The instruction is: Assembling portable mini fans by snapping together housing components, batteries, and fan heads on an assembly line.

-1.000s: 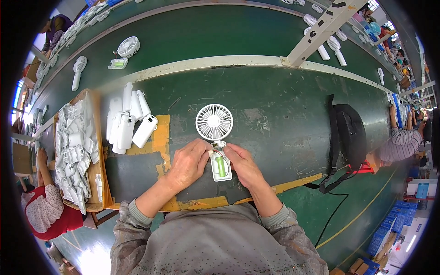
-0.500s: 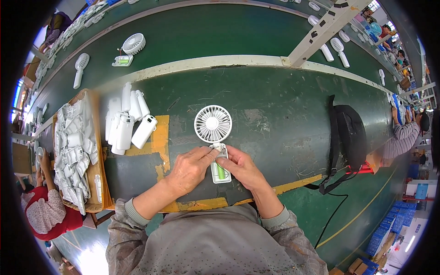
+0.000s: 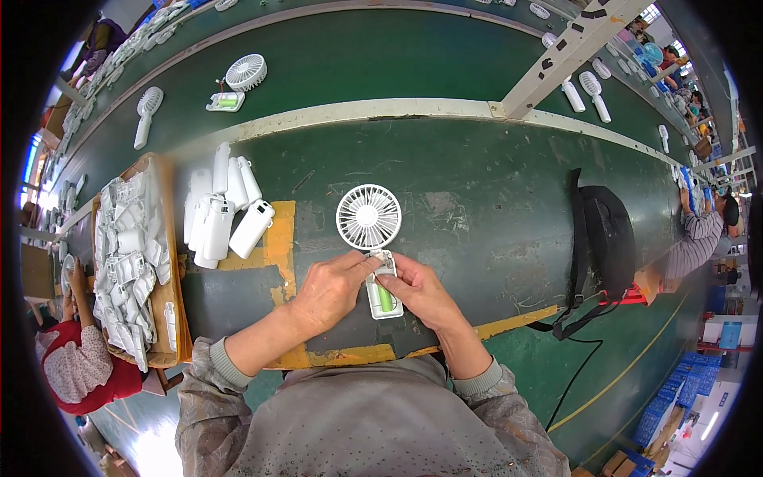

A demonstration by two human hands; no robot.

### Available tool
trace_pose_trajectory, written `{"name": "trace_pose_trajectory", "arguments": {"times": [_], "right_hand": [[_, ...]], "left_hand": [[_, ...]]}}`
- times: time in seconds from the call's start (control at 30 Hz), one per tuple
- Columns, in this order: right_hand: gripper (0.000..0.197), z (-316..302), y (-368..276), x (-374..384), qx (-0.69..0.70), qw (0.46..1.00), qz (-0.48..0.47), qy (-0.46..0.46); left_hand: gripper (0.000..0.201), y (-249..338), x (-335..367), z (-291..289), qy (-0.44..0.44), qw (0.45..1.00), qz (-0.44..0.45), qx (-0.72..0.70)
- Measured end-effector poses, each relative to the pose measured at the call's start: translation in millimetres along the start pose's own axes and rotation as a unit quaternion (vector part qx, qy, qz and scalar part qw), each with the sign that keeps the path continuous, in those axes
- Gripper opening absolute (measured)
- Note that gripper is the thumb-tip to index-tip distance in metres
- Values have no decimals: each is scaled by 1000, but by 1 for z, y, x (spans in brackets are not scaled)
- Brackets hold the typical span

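1. Item: white handheld fan (image 3: 369,217), face up at the near middle of the dark green surface (image 3: 493,238); head points away from the person, open handle shell (image 3: 388,315) points toward the person, green battery cell (image 3: 385,299) exposed inside
2. Right grip (image 3: 425,294): closed on the right edge of the shell, thumb lying over the upper part of the cell
3. Left grip (image 3: 327,292): fingertips touch the shell's upper end, beside the head; whether they pinch or only press, cannot tell
4. Handling, as judged: light; hard, stiff plastic, smooth enough to slide; the cell likely makes up much of the handle's weight
5. Fragile points, as judged: the slim grille ribs and the narrow joint below the head
6. Recommended hold: both long side walls of the shell, fingers clear of its open interior, no load on the grille
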State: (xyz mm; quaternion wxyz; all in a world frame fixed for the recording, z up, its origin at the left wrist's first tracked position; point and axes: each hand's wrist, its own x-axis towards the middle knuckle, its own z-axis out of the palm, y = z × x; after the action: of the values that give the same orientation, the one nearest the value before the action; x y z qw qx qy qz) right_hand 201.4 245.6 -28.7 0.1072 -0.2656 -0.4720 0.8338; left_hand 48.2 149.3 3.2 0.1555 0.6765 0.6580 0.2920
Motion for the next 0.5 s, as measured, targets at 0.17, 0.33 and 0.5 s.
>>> {"name": "trace_pose_trajectory", "arguments": {"times": [0.17,0.33,0.5], "right_hand": [[33,-3,-1,2,18,1000,10,-2],[31,0,-2,2,17,1000,10,-1],[33,-2,-1,2,12,1000,11,-3]], "left_hand": [[34,-2,3,3,28,999,-8,-36],[41,-4,1,7,38,999,34,1],[42,-3,2,4,19,999,43,15]]}}
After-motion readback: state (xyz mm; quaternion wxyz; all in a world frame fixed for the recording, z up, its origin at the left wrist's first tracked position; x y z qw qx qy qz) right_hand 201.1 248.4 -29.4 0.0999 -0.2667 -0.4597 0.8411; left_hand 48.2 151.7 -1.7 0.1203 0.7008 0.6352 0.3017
